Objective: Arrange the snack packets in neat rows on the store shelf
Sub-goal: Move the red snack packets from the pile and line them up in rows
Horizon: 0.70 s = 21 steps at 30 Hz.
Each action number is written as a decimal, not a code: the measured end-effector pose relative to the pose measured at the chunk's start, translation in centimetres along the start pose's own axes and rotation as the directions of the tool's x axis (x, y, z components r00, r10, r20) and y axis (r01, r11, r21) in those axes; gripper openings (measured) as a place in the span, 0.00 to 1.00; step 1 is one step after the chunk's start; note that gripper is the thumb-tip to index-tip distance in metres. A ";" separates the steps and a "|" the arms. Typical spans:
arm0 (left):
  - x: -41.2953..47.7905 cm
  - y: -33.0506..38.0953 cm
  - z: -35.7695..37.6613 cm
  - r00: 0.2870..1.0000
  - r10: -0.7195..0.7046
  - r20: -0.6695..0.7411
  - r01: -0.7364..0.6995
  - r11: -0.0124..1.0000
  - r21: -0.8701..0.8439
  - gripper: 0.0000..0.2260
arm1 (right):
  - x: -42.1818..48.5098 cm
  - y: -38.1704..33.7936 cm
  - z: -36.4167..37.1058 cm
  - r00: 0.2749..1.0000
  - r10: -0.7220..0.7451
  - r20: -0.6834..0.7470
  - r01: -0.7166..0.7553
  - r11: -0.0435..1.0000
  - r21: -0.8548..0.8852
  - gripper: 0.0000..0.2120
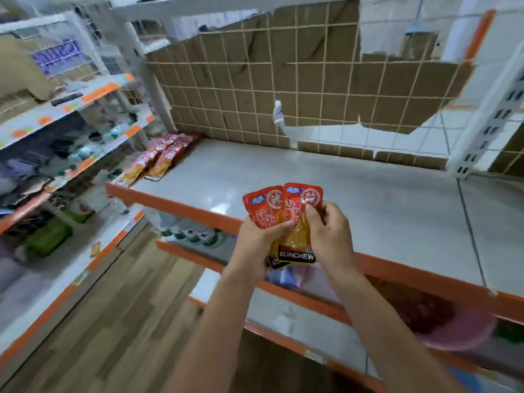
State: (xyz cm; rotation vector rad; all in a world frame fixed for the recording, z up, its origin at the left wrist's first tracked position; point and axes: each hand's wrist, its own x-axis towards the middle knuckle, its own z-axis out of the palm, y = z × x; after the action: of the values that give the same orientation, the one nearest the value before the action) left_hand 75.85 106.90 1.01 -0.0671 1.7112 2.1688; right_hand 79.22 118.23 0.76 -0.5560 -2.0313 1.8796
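Note:
Both my hands hold a small fanned stack of red and yellow snack packets (295,219) over the front edge of the grey store shelf (354,194). My left hand (259,242) grips the stack from the left, its thumb across the packets. My right hand (329,228) pinches the front packet, marked KONCHEW at the bottom, from the right. Two rows of the same red packets (163,157) lie flat at the shelf's far left end, running from front to back.
An orange strip (181,208) edges the shelf. Behind it stands a wire grid backed with torn cardboard (297,80). Lower shelves hold bottles (187,231) and a pink basin of red items (442,319). Another shelving unit (56,137) stands left across a wood floor aisle.

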 end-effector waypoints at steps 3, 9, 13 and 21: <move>-0.6 1.0 -5.7 0.996 0.005 -0.086 -0.004 1.000 0.003 0.22 | -1.2 -0.8 5.6 0.995 0.067 0.078 -0.076 0.989 0.125 0.11; -0.2 2.2 -13.7 0.991 -0.028 -0.131 0.021 0.998 -0.058 0.20 | -1.5 -1.4 13.8 0.971 0.124 0.204 -0.169 0.960 0.225 0.07; 1.9 3.4 -17.4 0.981 -0.036 -0.193 0.022 0.997 -0.078 0.15 | 0.2 -1.7 18.7 0.966 0.151 0.209 -0.200 0.950 0.238 0.06; 10.5 8.1 -25.1 0.968 -0.006 -0.252 -0.007 0.999 -0.049 0.08 | 6.6 -2.1 29.1 0.976 0.155 0.150 -0.191 0.946 0.261 0.06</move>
State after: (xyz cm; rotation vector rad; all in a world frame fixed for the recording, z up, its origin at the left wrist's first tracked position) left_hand 58.68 84.35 -0.74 -0.3712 1.7880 2.2843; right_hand 59.27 95.92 0.13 -0.5678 -1.7992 2.3086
